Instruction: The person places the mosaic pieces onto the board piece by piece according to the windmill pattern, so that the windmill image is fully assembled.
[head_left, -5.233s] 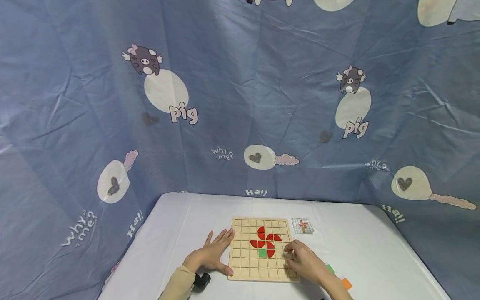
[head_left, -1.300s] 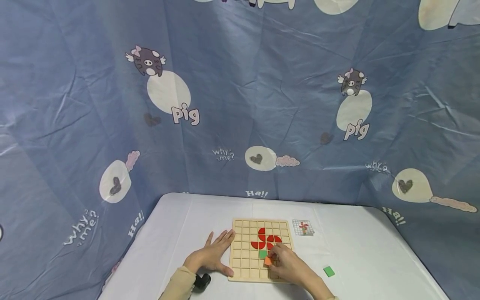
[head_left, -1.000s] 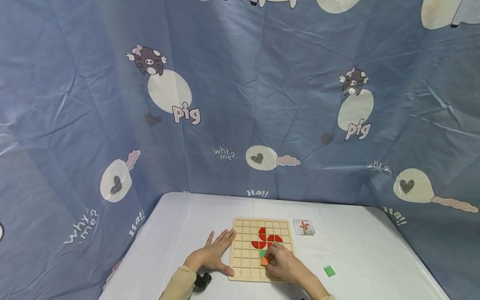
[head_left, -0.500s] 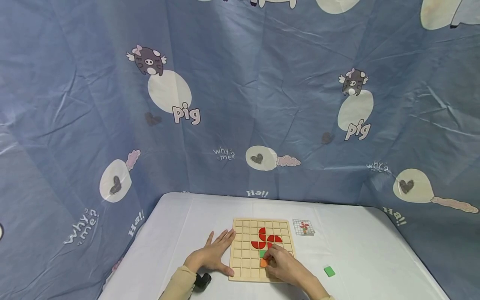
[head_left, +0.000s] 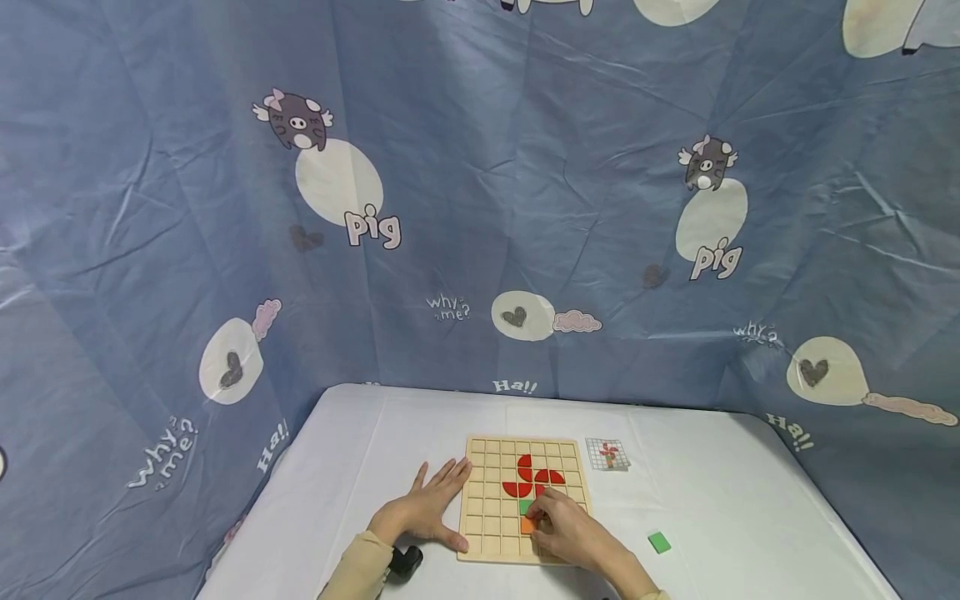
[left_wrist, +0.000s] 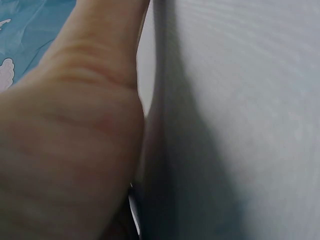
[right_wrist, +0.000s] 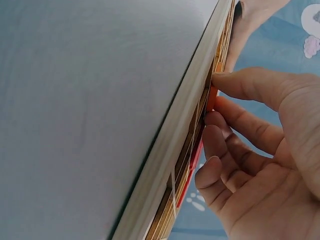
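Note:
A wooden grid board (head_left: 483, 547) lies on the white table. My left hand (head_left: 422, 510) rests with spread, straight fingers against its left edge; the left wrist view shows mostly the wrist (left_wrist: 75, 135). My right hand (head_left: 572, 530) pinches an orange square tile (head_left: 527, 526) in the cell just below a green square tile (head_left: 525, 507). In the right wrist view, thumb and forefinger meet the orange tile (right_wrist: 212, 99) at board level, the other fingers curled. Red rounded pieces (head_left: 551, 477) form a pinwheel above the green tile, partly hidden by the right hand.
A pattern card (head_left: 602, 452) showing a similar pinwheel lies beyond the board's right top corner. Another green tile (head_left: 659, 542) sits on the table (head_left: 720, 492) to the right. A patterned blue cloth (head_left: 450, 208) hangs behind and beside the table.
The orange tile, earlier on the table at right, was brought over the board by my right hand and lowered into the cell below the green tile. My left hand has stayed put.

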